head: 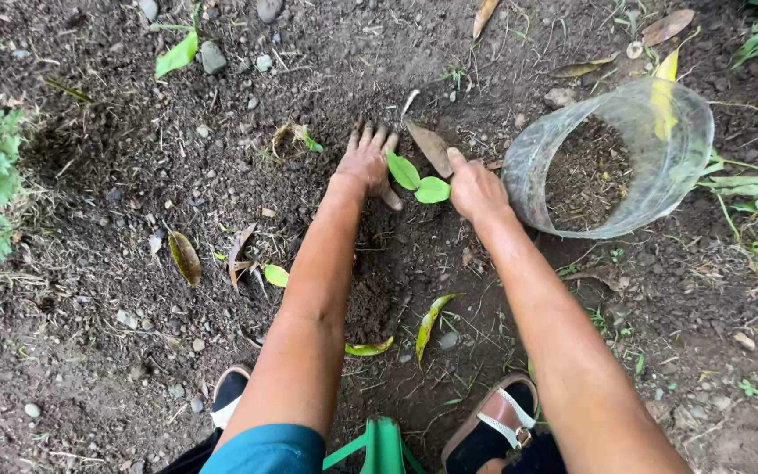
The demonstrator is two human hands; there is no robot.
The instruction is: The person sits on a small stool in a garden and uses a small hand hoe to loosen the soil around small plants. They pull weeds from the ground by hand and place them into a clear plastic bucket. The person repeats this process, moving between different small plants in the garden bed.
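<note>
Between both hands, centre of the dark soil (133, 193): seedling (418, 179), two fresh green leaves on a short stem mostly hidden. Judged light, soft and easily snapped; best handled low, through the earth about the stem, never by the leaves. Left of seedling, touching the ground: left hand (368, 161), fingers spread flat, pressed on soil. Right of seedling: right hand (475, 187), open, palm down, gripping nothing visible. Further right: clear plastic container (528, 167), tipped on its side, soil inside. Below seedling, near frame edge: brown sandal (502, 420) and green tool (382, 448).
</note>
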